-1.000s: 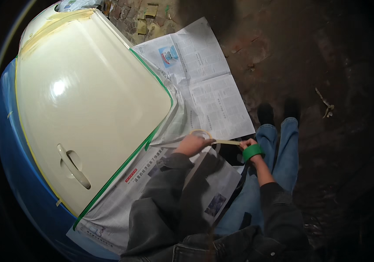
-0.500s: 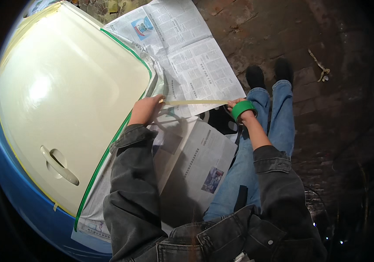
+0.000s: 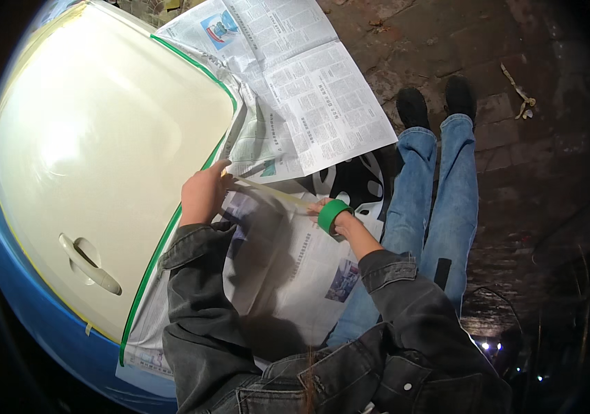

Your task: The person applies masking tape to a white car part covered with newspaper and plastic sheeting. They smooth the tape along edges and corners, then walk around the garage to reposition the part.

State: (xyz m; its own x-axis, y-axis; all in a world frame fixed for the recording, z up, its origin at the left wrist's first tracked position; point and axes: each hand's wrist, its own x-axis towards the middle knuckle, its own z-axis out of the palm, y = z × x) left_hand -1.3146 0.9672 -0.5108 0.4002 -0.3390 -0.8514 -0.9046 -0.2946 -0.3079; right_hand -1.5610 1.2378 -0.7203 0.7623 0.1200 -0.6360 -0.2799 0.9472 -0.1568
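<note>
My left hand [image 3: 204,192] is closed in a pinch at the panel's taped edge, on one end of a pale yellow masking tape strip [image 3: 274,192]. The strip slants across to my right hand [image 3: 342,219], whose closed fingers grip its other end. A green tape roll [image 3: 335,215] is looped round my right hand. Beside my left hand is a cream car door panel [image 3: 108,145], edged with green tape [image 3: 148,283]. A newspaper sheet [image 3: 329,103] and a lower newspaper sheet [image 3: 295,269] hang from this edge; my left hand lies between them.
A door handle [image 3: 90,265] juts from the panel. Blue bodywork [image 3: 46,310] curves along the left. A black and silver wheel [image 3: 353,183] shows between the newspaper sheets. My legs [image 3: 419,200] stretch along the right, over dark brick paving [image 3: 502,138] with a pale twig [image 3: 520,90].
My right hand has come left and nearer to me, so the strip between my hands is shorter and slanted. My left hand has moved slightly nearer along the edge. More of the wheel shows.
</note>
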